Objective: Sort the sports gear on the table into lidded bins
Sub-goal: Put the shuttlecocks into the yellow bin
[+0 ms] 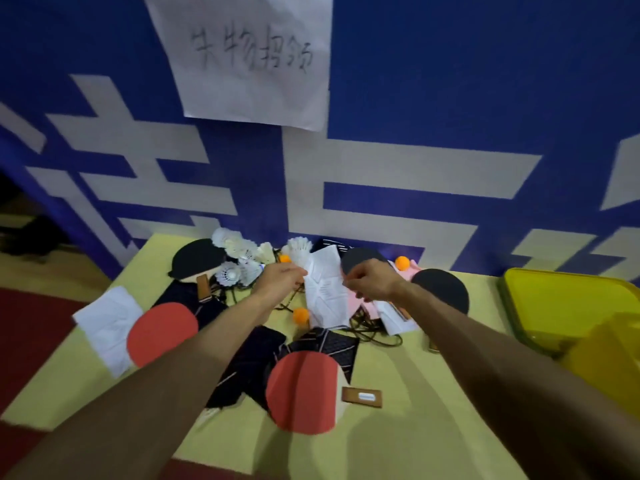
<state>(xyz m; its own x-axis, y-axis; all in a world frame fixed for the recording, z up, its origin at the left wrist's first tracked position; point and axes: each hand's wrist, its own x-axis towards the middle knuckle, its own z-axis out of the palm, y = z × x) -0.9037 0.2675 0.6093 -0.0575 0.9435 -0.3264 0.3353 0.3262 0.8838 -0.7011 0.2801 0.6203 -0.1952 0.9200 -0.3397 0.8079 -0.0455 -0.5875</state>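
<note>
Over the middle of the yellow table (pixel 398 375) a creased white printed sheet (pixel 325 289) is held up at its two side edges. My left hand (pixel 277 280) pinches the sheet's left edge and my right hand (pixel 370 280) pinches its right edge. Around it lie red paddles (pixel 301 389) (pixel 161 334), black paddles (pixel 441 291) (pixel 194 259), white shuttlecocks (pixel 235 254), orange balls (pixel 402 262) (pixel 300 315) and dark striped cloth (pixel 249 362). A yellow translucent bin (pixel 561 306) stands at the right edge.
A folded white paper (pixel 107 323) lies at the table's left. Black cords (pixel 374 332) tangle under the sheet, near a pink item (pixel 355 299). A small brown tag (pixel 362 397) lies near the front. A blue and white banner with a paper sign (pixel 249 57) hangs behind.
</note>
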